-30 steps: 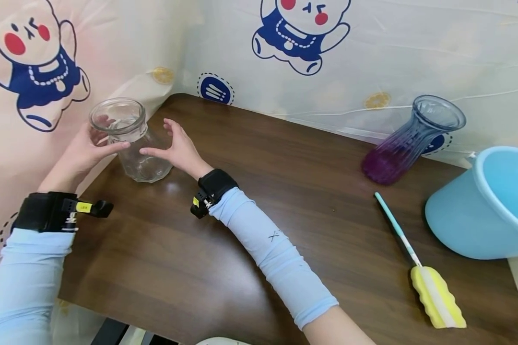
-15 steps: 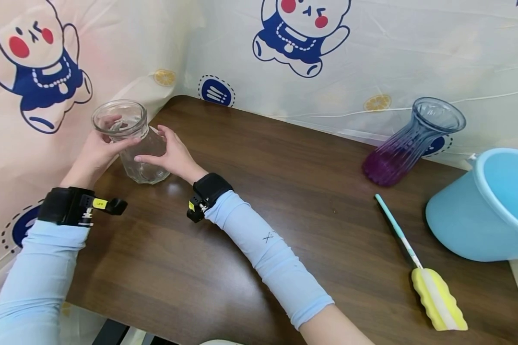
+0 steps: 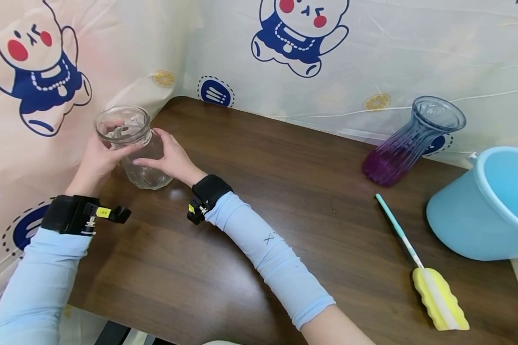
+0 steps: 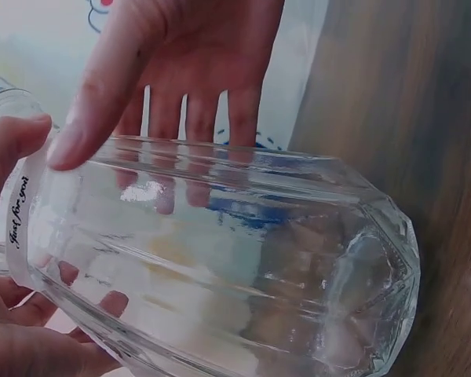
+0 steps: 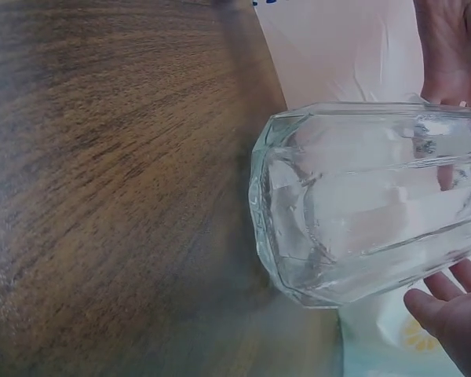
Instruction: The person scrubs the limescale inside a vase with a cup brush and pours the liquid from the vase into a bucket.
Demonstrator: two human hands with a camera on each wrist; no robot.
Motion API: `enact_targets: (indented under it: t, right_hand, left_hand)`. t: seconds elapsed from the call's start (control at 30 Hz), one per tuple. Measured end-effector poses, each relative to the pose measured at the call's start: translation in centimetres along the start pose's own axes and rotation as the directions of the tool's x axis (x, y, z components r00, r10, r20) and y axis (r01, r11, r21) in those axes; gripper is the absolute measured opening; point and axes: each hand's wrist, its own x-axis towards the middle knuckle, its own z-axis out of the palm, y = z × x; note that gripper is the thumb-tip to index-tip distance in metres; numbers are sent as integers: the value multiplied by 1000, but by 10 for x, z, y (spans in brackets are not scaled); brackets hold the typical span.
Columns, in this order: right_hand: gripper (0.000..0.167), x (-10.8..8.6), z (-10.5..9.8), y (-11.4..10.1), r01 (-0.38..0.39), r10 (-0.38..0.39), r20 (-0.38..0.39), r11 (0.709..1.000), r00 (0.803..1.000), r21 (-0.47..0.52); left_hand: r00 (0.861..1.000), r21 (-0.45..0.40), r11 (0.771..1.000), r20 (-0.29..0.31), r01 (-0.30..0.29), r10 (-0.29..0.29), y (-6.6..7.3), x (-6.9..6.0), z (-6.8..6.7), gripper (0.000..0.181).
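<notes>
A clear glass jar point(image 3: 144, 172) is at the table's far left corner, its base apparently on the wood. My left hand point(image 3: 99, 155) grips its neck, thumb across the front and fingers behind. My right hand point(image 3: 170, 160) holds its right side, thumb in front. The left wrist view shows the jar point(image 4: 220, 259) between both hands, a white "Just for you" band round its neck and the right hand's point(image 4: 196, 55) long fingers behind the glass. In the right wrist view the right hand point(image 5: 459, 322) is below the jar point(image 5: 361, 204); part of it lies outside the picture.
A purple-and-blue glass vase point(image 3: 406, 143) stands at the back right of the brown table point(image 3: 285, 191). Nearer are a light-blue bucket point(image 3: 470, 215) and a brush point(image 3: 436, 292) with a yellow-and-white sponge head. Printed curtains point(image 3: 224, 48) hang behind and to the left.
My left hand has moved right and come further round the jar's neck. My right hand has closed in on its side. The jar has shifted slightly nearer.
</notes>
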Motion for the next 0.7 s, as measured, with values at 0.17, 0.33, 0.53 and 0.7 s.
enact_targets:
  t: [0.17, 0.33, 0.53, 0.7]
  right_hand:
    - [84, -1, -8, -3, 41, -40, 16, 999, 999, -30]
    - [86, -4, -23, -8, 70, -70, 26, 997, 997, -23]
    - [87, -8, -42, -11, 153, -153, 25, 988, 988, 4]
    - [85, -14, -58, -13, 231, -231, 12, 973, 973, 2]
  left_hand:
    - [999, -98, 995, 28, -32, 35, 7, -2, 9, 54]
    - [995, -123, 990, 67, -70, 79, 20, -4, 19, 54]
    - [985, -171, 980, 122, -97, 119, 34, -4, 34, 51]
    - [981, -173, 981, 150, -93, 120, 44, -4, 47, 51]
